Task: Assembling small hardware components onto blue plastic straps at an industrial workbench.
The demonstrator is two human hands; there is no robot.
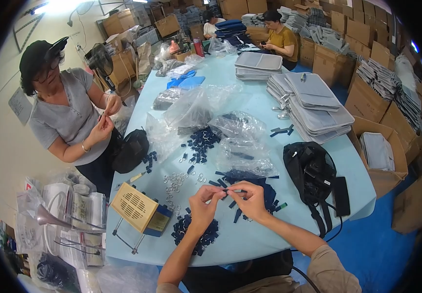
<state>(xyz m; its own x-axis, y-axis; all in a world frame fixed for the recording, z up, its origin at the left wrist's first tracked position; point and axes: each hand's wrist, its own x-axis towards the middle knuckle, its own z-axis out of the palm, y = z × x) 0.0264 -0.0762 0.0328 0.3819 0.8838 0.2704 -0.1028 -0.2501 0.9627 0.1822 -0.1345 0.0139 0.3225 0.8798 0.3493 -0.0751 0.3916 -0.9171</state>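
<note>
Our forearms (289, 232) reach up from below and converge, so that our left hand (204, 201) and right hand (251, 200) nearly meet above the table (145, 250). Both pinch one dark strip (226, 190) between thumbs and fingertips. Our fingers cover its ends, and its full length is hard to make out. Our left forearm partly hides a tab pile (208, 237). The strip's long axis runs left to right, roughly level.
</note>
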